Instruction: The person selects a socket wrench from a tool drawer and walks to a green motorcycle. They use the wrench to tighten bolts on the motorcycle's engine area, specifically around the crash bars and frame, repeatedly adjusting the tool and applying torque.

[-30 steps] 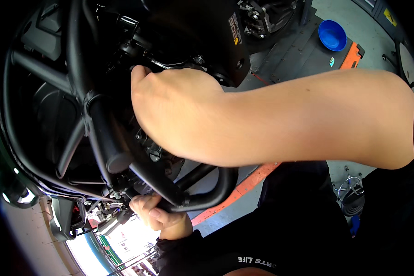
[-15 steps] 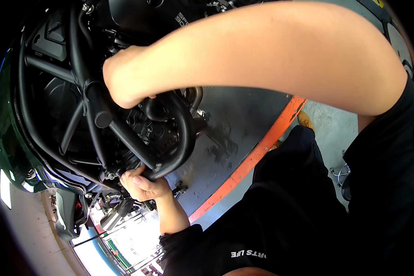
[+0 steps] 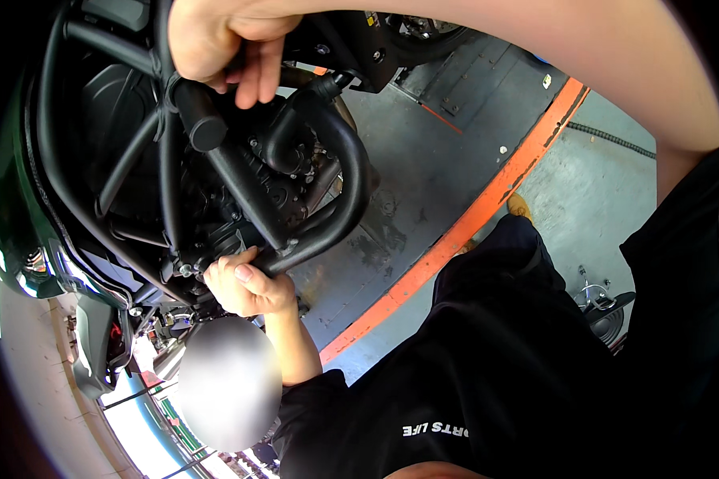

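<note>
A black tubular crash bar (image 3: 356, 172) curves out from the side of a motorcycle, in front of its dark engine (image 3: 280, 191). Around the lower part of that bar my left hand (image 3: 248, 286) is closed, its thumb lying on top. My right hand (image 3: 228, 48) is at the upper end of the frame tubes, above a capped tube end (image 3: 206, 132). Its fingers hang downward, stretched and partly apart, with nothing visible in them. The thumb is hidden, and whether the hand touches the tube behind it I cannot tell.
The motorcycle stands over a dark platform (image 3: 455, 104) with an orange edge (image 3: 447, 247). A dark green body panel (image 3: 12, 215) curves along the left. Beyond the platform are a grey floor (image 3: 615, 176), a corrugated hose (image 3: 611, 140) and a round black stool-like object (image 3: 607, 319).
My right hand has moved up, away from the middle of the engine, and its fingers now show. My left hand keeps its grip on the bar. The view has shifted slightly.
</note>
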Demonstrator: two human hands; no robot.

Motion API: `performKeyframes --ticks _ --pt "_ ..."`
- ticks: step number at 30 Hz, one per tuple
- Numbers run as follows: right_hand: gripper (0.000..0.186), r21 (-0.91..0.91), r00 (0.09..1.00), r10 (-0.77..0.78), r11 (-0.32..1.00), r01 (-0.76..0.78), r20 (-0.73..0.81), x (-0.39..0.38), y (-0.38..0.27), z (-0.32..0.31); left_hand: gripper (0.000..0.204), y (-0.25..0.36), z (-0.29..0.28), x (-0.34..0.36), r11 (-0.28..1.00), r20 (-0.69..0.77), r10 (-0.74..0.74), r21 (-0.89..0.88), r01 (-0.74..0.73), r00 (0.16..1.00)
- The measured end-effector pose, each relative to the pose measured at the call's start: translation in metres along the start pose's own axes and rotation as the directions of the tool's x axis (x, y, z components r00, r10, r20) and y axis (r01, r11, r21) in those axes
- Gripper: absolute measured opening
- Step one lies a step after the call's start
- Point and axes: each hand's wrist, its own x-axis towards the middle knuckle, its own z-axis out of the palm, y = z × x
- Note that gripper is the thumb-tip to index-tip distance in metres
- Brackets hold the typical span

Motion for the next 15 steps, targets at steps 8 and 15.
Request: performKeyframes --ticks 8,15 --pt "0.019 -0.205 0.987 -0.109 0.970 0.132 0.118 0.019 0.006 0.029 0.046 0.002 0.000 0.002 1.000 0.012 0.000 0.015 0.000 1.000" --pt "0.021 -0.428 0.989 -0.107 0.893 0.140 0.100 0.020 0.015 0.037 0.045 0.000 0.000 0.003 0.999 0.002 0.038 0.001 -0.038 0.999"
